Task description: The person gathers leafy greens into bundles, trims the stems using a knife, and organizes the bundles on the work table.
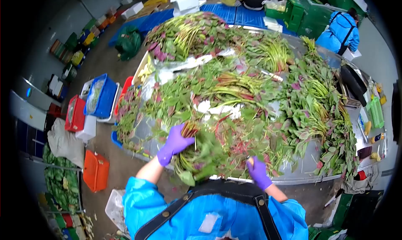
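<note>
In a purple glove, my left hand [176, 142] is closed around the stem end of a bunch of amaranth [205, 152]. Its cut stems point up and away, while the green leaves hang blurred towards my apron. My right hand [259, 173], gloved in purple too, is closed on a small tool with a tan handle [250, 160]; its working end is too unclear to make out. Between and beyond both hands, loose leaves and reddish stems [234, 143] cover the metal table [299, 166]. A further bundle of stems [238, 87] lies ahead.
More amaranth is heaped at the far left [188, 34] and along the right [318, 110]. Blue [102, 96], red [75, 113] and orange [96, 171] crates stand on the floor at left. Another person in a blue jacket [340, 32] is at the far right.
</note>
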### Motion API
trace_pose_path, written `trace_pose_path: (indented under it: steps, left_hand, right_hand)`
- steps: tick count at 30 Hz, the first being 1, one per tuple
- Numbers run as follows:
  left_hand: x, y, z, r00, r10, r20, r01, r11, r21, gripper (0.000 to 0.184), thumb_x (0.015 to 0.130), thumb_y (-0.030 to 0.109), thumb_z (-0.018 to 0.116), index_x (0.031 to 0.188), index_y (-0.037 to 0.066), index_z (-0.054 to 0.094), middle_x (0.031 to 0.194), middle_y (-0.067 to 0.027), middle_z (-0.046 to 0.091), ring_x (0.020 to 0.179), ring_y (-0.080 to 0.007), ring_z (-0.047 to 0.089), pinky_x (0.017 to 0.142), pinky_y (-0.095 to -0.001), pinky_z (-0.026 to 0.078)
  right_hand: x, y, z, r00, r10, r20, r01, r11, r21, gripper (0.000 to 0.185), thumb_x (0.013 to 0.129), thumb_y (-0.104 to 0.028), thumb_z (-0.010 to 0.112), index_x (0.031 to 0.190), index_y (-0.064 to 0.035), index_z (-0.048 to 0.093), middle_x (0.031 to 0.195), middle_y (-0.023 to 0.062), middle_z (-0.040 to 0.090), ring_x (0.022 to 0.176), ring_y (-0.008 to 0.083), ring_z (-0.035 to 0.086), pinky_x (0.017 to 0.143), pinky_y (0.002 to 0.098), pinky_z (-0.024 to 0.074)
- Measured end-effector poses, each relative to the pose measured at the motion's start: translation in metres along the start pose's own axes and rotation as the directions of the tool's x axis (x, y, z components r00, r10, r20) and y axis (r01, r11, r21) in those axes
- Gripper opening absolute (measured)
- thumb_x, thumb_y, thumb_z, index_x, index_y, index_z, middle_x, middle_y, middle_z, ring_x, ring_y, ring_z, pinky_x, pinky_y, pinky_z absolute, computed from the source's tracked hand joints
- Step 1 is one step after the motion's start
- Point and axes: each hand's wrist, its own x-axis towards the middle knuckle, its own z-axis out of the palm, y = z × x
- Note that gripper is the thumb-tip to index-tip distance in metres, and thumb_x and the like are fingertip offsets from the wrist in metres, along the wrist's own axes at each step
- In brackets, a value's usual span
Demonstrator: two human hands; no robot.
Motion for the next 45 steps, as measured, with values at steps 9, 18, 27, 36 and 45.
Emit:
trace_pose_path:
  steps: [9, 18, 27, 36, 45]
  left_hand:
    - [-0.023, -0.052, 0.097, 0.751, 0.324, 0.575, -0.637, 0.584, 0.503, 0.025, 0.065, 0.014, 0.063, 0.086, 0.006, 0.052, 0.063, -0.0141, 0.056, 0.06, -0.0313, 0.058, 0.057, -0.0405, 0.045]
    - [-0.038, -0.068, 0.12, 0.781, 0.261, 0.567, -0.566, 0.679, 0.467, 0.066, 0.056, 0.021, 0.071, 0.115, 0.004, 0.045, 0.109, -0.017, 0.051, 0.101, -0.0298, 0.051, 0.087, -0.0371, 0.039]
    - [-0.049, 0.025, -0.037, 0.832, 0.481, -0.275, -0.426, 0.873, 0.238, 0.09, 0.071, 0.06, 0.058, 0.135, 0.004, 0.029, 0.14, -0.0179, 0.027, 0.132, -0.0309, 0.022, 0.107, -0.0434, 0.015]
    - [-0.022, 0.032, -0.024, 0.729, 0.538, 0.423, -0.664, 0.707, 0.244, 0.077, 0.076, 0.057, 0.051, 0.136, 0.012, 0.031, 0.141, -0.0123, 0.027, 0.132, -0.0259, 0.021, 0.106, -0.0463, 0.01]
    - [-0.09, -0.053, 0.06, 0.622, 0.11, 0.775, 0.464, 0.746, -0.478, 0.102, 0.058, 0.008, 0.077, 0.139, 0.005, 0.015, 0.139, -0.0079, 0.028, 0.125, -0.0159, 0.028, 0.105, -0.0306, 0.018]
  right_hand:
    - [0.077, -0.103, -0.023, 0.879, -0.177, 0.444, -0.029, 0.908, 0.418, 0.107, 0.057, -0.033, 0.081, 0.136, 0.0015, 0.017, 0.129, 0.0209, 0.039, 0.119, 0.0325, 0.039, 0.102, 0.038, 0.0287]
    - [0.07, -0.095, 0.026, 0.315, 0.02, 0.949, -0.749, 0.619, 0.236, 0.073, 0.056, -0.016, 0.08, 0.12, 0.0016, 0.048, 0.095, 0.011, 0.062, 0.086, 0.0198, 0.059, 0.079, 0.0277, 0.0456]
    - [0.131, -0.106, -0.064, 0.719, 0.137, 0.681, -0.128, 0.99, -0.064, 0.038, 0.059, -0.019, 0.069, 0.094, -0.0081, 0.063, 0.075, 0.0121, 0.063, 0.064, 0.0203, 0.061, 0.061, 0.0318, 0.048]
    - [0.132, -0.134, -0.092, 0.386, -0.203, 0.9, -0.277, 0.905, 0.323, 0.037, 0.059, -0.009, 0.064, 0.096, -0.0081, 0.062, 0.072, 0.0036, 0.062, 0.065, 0.0117, 0.057, 0.061, 0.0261, 0.0462]
    - [0.141, -0.055, -0.057, 0.196, -0.139, 0.971, -0.718, 0.654, 0.239, 0.034, 0.056, 0.002, 0.069, 0.088, 0.0026, 0.058, 0.066, 0.006, 0.058, 0.051, 0.0117, 0.054, 0.046, 0.0216, 0.0408]
